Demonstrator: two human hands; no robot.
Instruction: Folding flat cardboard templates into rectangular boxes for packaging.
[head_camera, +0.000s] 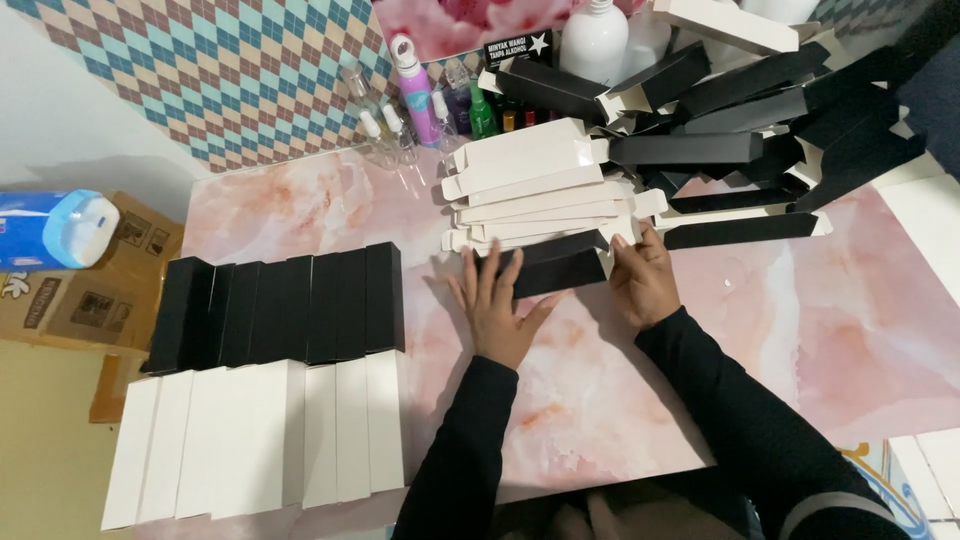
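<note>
A flat black carton lies on the pink marbled table, in front of a stack of flat white cartons. My left hand rests open with spread fingers, its fingertips on the carton's left end. Over at the carton's right end, my right hand presses down with the fingers curled. Both arms wear black sleeves.
Rows of assembled black boxes and white boxes stand at the left. A heap of flat black cartons fills the back right. Small bottles line the back edge. A cardboard box sits off the table's left side.
</note>
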